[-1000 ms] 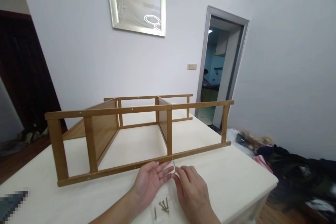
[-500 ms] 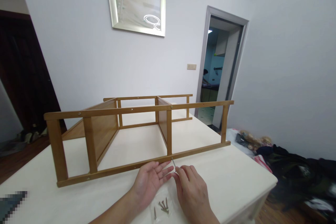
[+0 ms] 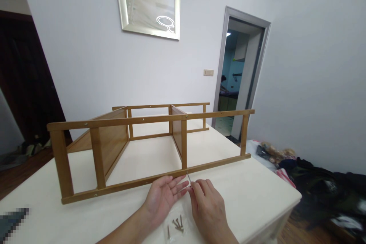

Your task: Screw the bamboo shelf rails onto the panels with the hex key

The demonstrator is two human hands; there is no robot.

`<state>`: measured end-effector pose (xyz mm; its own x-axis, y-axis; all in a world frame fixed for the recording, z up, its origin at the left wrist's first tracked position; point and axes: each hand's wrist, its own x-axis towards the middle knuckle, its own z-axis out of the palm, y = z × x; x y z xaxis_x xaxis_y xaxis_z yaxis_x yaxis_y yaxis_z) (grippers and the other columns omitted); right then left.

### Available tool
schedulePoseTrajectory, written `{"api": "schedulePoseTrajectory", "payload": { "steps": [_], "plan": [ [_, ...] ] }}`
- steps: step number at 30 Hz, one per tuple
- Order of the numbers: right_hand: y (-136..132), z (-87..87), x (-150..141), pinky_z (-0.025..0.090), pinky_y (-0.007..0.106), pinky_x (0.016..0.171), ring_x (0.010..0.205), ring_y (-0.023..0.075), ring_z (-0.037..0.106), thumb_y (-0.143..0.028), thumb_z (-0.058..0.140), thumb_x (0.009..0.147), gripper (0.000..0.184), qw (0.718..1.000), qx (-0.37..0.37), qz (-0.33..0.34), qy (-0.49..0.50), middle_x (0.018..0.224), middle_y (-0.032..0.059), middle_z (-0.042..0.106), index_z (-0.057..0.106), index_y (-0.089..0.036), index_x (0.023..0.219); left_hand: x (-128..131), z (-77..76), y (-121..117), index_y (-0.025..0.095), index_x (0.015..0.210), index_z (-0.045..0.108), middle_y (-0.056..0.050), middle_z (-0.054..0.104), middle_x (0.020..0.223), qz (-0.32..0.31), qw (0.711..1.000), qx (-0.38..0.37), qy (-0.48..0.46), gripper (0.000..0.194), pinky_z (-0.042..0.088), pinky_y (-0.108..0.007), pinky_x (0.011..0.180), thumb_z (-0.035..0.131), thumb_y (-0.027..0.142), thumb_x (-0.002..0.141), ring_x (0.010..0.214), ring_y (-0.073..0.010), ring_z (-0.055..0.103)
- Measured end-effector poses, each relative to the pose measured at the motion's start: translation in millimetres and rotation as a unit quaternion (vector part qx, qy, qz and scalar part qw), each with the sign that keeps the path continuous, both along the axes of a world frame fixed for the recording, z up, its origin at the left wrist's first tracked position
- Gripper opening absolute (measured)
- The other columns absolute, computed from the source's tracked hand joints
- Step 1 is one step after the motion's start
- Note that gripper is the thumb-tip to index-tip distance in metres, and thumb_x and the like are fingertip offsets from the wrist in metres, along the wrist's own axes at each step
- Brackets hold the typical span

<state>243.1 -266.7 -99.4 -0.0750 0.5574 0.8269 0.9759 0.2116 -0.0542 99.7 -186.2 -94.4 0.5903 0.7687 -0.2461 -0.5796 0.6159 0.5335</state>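
A wooden shelf frame (image 3: 120,190) lies on its side on the white table (image 3: 257,190). My right hand (image 3: 208,207) pinches a thin metal hex key (image 3: 189,178), whose tip meets the lower near rail at the foot of the middle upright. Palm up beside it, my left hand (image 3: 163,198) has its fingers apart. Its fingertips lie close to the key and the rail, and I cannot tell whether they touch the key. Between my wrists, several screws (image 3: 177,225) rest on a clear plastic bag (image 3: 172,239).
A pixelated dark object (image 3: 13,221) lies at the table's left front. Dark clothes and bags (image 3: 323,187) are piled beyond the right edge. A framed picture (image 3: 150,4) hangs on the wall behind, left of a doorway (image 3: 231,84).
Almost nothing differs. My right hand has shifted very slightly around the hex key, while the left hand, shelf frame and screws keep their places.
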Motion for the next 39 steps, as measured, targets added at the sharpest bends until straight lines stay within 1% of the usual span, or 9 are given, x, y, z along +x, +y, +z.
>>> {"api": "schedulePoseTrajectory", "payload": {
  "steps": [14, 17, 19, 22, 24, 27, 32, 36, 39],
  "plan": [
    [0, -0.1, -1, 0.04, 0.029, 0.06, 0.068, 0.0179, 0.053, -0.013, 0.045, 0.094, 0.018, 1.0, -0.007, 0.007, 0.012, 0.073, 0.0037, 0.058, 0.055, -0.02, 0.081, -1, -0.1, 0, 0.008, 0.079, 0.061, -0.025, 0.064, 0.121, 0.0, 1.0, 0.017, 0.004, 0.01, 0.051, -0.046, 0.094, 0.053, 0.013, 0.081, 0.102, -0.0331, 0.068],
    [3, -1.6, 1, 0.043, 0.03, 0.062, 0.07, 0.0185, 0.055, -0.012, 0.044, 0.094, 0.016, 1.0, 0.003, 0.022, 0.01, 0.076, 0.0045, 0.06, 0.058, -0.018, 0.094, 0, -0.9, 0, 0.009, 0.081, 0.061, -0.025, 0.065, 0.119, 0.0, 1.0, 0.017, 0.005, 0.009, 0.052, -0.046, 0.093, 0.053, 0.013, 0.082, 0.099, -0.0315, 0.069],
    [5, -3.9, 2, 0.045, 0.03, 0.063, 0.072, 0.0189, 0.056, -0.009, 0.041, 0.095, 0.021, 0.999, 0.004, 0.042, 0.001, 0.081, 0.0059, 0.062, 0.059, -0.017, 0.104, 0, -0.6, 0, 0.01, 0.08, 0.059, -0.025, 0.066, 0.116, 0.003, 1.0, 0.014, 0.007, 0.007, 0.053, -0.045, 0.091, 0.053, 0.013, 0.082, 0.097, -0.0302, 0.07],
    [8, -8.0, 5, 0.046, 0.03, 0.062, 0.073, 0.0193, 0.056, -0.008, 0.04, 0.095, 0.022, 0.997, -0.019, 0.069, 0.008, 0.084, 0.0062, 0.063, 0.06, -0.018, 0.1, 1, 1.6, 0, 0.012, 0.078, 0.057, -0.024, 0.068, 0.113, 0.013, 1.0, 0.009, 0.01, 0.007, 0.053, -0.045, 0.089, 0.055, 0.015, 0.084, 0.092, -0.0289, 0.071],
    [9, -9.7, 6, 0.048, 0.03, 0.063, 0.075, 0.0194, 0.057, -0.009, 0.041, 0.095, 0.021, 0.996, -0.035, 0.083, 0.027, 0.085, 0.0059, 0.063, 0.06, -0.019, 0.097, 1, 3.9, -1, 0.011, 0.08, 0.057, -0.024, 0.067, 0.114, 0.017, 1.0, 0.008, 0.015, 0.01, 0.054, -0.044, 0.088, 0.057, 0.02, 0.086, 0.092, -0.0286, 0.071],
    [8, -9.6, 7, 0.05, 0.029, 0.064, 0.077, 0.0194, 0.058, -0.01, 0.043, 0.094, 0.02, 0.994, -0.038, 0.094, 0.051, 0.087, 0.0061, 0.064, 0.06, -0.019, 0.1, 3, 6.6, -1, 0.007, 0.09, 0.06, -0.025, 0.066, 0.114, 0.014, 1.0, 0.005, 0.024, 0.023, 0.054, -0.043, 0.089, 0.058, 0.03, 0.088, 0.094, -0.0296, 0.07],
    [6, -4.6, 6, 0.05, 0.029, 0.063, 0.076, 0.0185, 0.058, -0.007, 0.043, 0.093, 0.023, 0.992, -0.028, 0.117, 0.038, 0.086, 0.0064, 0.064, 0.06, -0.019, 0.103, 3, 6.1, 0, 0.0, 0.103, 0.059, -0.027, 0.065, 0.114, 0.003, 1.0, 0.004, 0.028, 0.041, 0.055, -0.04, 0.089, 0.055, 0.039, 0.09, 0.096, -0.0291, 0.069],
    [3, -2.0, 4, 0.052, 0.028, 0.064, 0.076, 0.0178, 0.059, -0.006, 0.045, 0.092, 0.023, 0.99, -0.008, 0.127, 0.064, 0.087, 0.0068, 0.064, 0.059, -0.018, 0.104, 2, 5.6, 0, 0.001, 0.108, 0.056, -0.027, 0.063, 0.12, 0.006, 1.0, 0.003, 0.03, 0.045, 0.055, -0.04, 0.089, 0.053, 0.042, 0.091, 0.099, -0.0301, 0.069],
    [4, -0.4, 4, 0.054, 0.028, 0.069, 0.079, 0.0176, 0.063, -0.01, 0.046, 0.094, 0.019, 0.985, 0.013, 0.125, 0.119, 0.087, 0.0065, 0.066, 0.061, -0.019, 0.101, 1, 6.6, -1, 0.003, 0.108, 0.054, -0.028, 0.061, 0.124, 0.018, 0.999, -0.009, 0.033, 0.042, 0.054, -0.042, 0.091, 0.053, 0.041, 0.092, 0.102, -0.0314, 0.068]
  ]
}}
